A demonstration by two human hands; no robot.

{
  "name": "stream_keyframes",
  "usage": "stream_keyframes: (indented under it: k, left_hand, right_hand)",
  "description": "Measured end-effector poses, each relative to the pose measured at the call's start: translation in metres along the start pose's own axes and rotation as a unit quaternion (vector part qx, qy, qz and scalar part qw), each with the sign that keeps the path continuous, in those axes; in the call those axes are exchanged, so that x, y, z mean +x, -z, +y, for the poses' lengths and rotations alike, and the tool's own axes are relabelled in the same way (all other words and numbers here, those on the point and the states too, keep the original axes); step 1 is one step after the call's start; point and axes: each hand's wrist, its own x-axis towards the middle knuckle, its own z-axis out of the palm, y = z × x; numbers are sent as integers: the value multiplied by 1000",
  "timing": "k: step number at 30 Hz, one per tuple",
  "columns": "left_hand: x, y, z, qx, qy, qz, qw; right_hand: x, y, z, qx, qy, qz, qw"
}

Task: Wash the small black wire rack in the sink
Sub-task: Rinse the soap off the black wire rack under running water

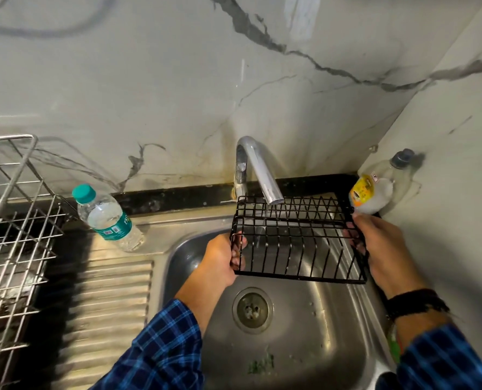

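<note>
The small black wire rack [296, 237] hangs over the steel sink [304, 333], just under the chrome tap [258, 170]. A thin stream of water runs from the spout through the rack's left half. My left hand [223, 260] grips the rack's left end, fingers curled round its wires. My right hand [380, 249] grips the right end the same way. Below the rack the sink's drain [252, 309] is in plain sight.
A plastic water bottle [107, 218] with a teal cap stands on the sink's left rim. A soap bottle [375, 190] with a yellow label leans in the right corner. A steel dish rack [11, 235] fills the left side beside the ribbed draining board [104, 313].
</note>
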Motion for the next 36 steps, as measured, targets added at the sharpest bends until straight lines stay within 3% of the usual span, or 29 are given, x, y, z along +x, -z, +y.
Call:
stream_keyframes:
  k: [16, 30, 36]
  left_hand:
    - [-18, -1, 4, -85, -4, -39, 996]
    - [-30, -17, 2, -75, 15, -35, 996]
    - [-40, -11, -3, -11, -5, -19, 1000]
  right_hand:
    - [39, -24, -29, 30, -36, -4, 999]
    - [32, -1, -29, 45, -33, 15, 998]
    - [13, 3, -22, 18, -8, 15, 1000]
